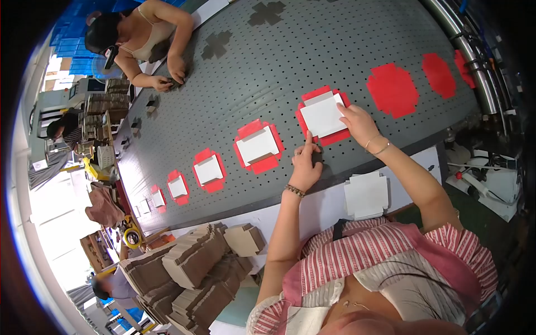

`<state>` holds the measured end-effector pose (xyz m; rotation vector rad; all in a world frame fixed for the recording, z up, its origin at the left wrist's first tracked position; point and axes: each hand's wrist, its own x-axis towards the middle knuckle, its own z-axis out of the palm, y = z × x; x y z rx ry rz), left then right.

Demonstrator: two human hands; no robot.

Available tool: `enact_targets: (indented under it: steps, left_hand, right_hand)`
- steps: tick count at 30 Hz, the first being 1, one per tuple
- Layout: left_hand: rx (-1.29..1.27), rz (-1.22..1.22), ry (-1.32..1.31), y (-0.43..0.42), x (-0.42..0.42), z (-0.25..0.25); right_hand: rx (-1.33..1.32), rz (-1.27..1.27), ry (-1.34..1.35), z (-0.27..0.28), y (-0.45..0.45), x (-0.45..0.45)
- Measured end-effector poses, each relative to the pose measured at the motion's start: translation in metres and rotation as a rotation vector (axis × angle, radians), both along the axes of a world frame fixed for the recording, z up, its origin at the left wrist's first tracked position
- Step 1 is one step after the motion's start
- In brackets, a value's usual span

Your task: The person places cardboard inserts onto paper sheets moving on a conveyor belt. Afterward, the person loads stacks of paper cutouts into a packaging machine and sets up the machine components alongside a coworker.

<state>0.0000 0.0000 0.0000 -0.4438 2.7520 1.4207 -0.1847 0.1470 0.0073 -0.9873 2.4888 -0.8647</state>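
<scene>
On the perforated grey belt lies a red cross-shaped paper sheet (320,91) with a white box blank (322,116) on top of it. My right hand (362,127) grips the right edge of this blank. At its lower left corner is my left hand (306,165), index finger stretched out to the edge and the other fingers loosely bent, holding nothing. To the left, more red sheets carry white blanks, the nearest being a white blank (257,147). Toward the right lies a bare red sheet (392,90).
A stack of white blanks (366,194) sits on the ledge before me. Piles of grey cardboard blanks (195,257) stand at lower left. Metal rollers (474,61) bound the belt on the right. Across the belt, a co-worker (148,42) handles small dark pieces.
</scene>
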Motion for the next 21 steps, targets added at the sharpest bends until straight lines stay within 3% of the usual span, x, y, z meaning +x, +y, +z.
enact_targets:
  steps: [6,8,9,11,12,13,14,17,18,20,21]
  left_hand:
    - [-0.138,0.167,0.03,0.012,-0.002,0.008]
    - [-0.166,0.24,0.019,0.017,-0.005,0.013]
    - [-0.171,0.239,-0.012,0.018,-0.005,0.015]
    - [-0.186,0.354,0.048,0.016,-0.005,0.017]
    - [-0.086,0.364,0.005,0.011,-0.008,0.02]
    - [-0.002,0.362,-0.026,0.004,-0.008,0.023]
    - [0.013,0.491,0.131,0.005,-0.01,0.006]
    - [-0.014,0.544,0.262,0.026,-0.005,0.007]
    - [-0.067,0.389,0.304,0.04,-0.002,0.009]
    - [0.205,0.127,0.26,0.078,0.006,0.02]
    - [0.158,0.042,0.215,0.093,0.014,0.038]
  right_hand:
    - [-0.101,0.088,0.485,0.032,-0.004,0.0]
    - [-0.102,0.328,0.194,0.026,-0.006,0.0]
    - [-0.111,0.418,0.205,0.027,-0.012,-0.003]
    - [0.3,0.303,-0.02,0.03,-0.024,-0.01]
    - [0.308,0.353,-0.005,0.027,-0.032,-0.01]
    - [0.169,0.381,0.31,0.021,-0.043,-0.008]
    - [0.024,0.394,0.62,0.016,-0.049,-0.01]
    - [0.184,0.417,0.512,0.012,-0.06,-0.009]
    - [0.176,0.424,0.52,0.02,-0.064,-0.007]
    - [0.414,0.469,0.266,0.034,-0.065,0.003]
    - [0.415,0.458,0.259,0.026,-0.061,0.006]
